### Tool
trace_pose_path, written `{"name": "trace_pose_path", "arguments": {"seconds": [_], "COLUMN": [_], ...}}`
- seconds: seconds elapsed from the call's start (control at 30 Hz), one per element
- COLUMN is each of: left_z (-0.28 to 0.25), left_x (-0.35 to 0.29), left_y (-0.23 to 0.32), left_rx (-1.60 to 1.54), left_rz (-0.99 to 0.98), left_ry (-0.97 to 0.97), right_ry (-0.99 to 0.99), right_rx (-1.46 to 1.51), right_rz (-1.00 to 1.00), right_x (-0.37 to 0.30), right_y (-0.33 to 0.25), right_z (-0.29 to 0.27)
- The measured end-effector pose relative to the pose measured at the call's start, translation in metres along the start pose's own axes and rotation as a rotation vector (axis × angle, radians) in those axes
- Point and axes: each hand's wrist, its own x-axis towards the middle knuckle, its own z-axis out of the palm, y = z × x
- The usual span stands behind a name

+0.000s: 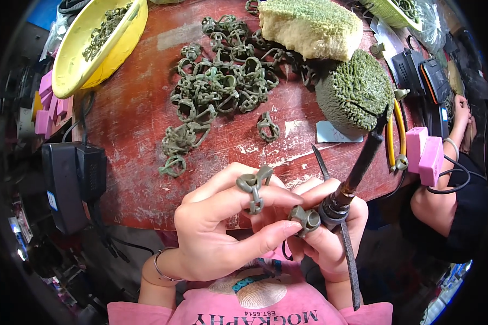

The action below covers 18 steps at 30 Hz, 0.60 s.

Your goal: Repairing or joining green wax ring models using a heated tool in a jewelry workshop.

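Red table (130, 176): worn and scratched, extending ahead of both hands.

Yellow basin (109, 66): far ahead and to the left of the left hand (219, 219); small dark pieces inside.

Heap of grey-green rings (222, 81): ahead of the left hand, pieces piled loosely on one another.

Pale porous block (309, 40): far ahead of the right hand (336, 246), next to a round green block (352, 89) that sits nearer that hand.

Left hand: thumb and fingers pinch a small ring piece at their tips, close against the right hand's fingers. Right hand: closed around a black-handled tool (364, 162), its handle slanting up and away to the right. A slim pointed tool (351, 265) also crosses this hand, point forward; whether the fingers grip it firmly cannot be told.

Single loose ring (267, 128): on the table, ahead of the hands, apart from the heap. Linked ring (254, 188): at the left index finger. Pinched ring piece (306, 220): between the hands, just beside the dark collar of the black-handled tool.

Risks, in my judgement: a slack pinch could let the piece turn or drop; too hard a squeeze could bend it. A slip of either tool could nick piece or fingertip. Straightening the index finger could shed the linked ring.
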Motion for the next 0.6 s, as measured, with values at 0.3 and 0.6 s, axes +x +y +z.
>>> {"name": "trace_pose_path", "arguments": {"seconds": [0.3, 0.6], "left_z": [-0.002, 0.006], "left_x": [0.0, 0.003], "left_y": [-0.003, 0.001], "left_rx": [-0.003, -0.239], "left_rz": [-0.049, -0.092], "left_ry": [0.006, -0.061], "right_ry": [0.096, 0.184], "right_rx": [-0.076, -0.478], "right_rz": [0.035, -0.277], "right_x": [0.003, 0.001], "right_y": [0.001, 0.007], "right_z": [0.003, -0.002]}}
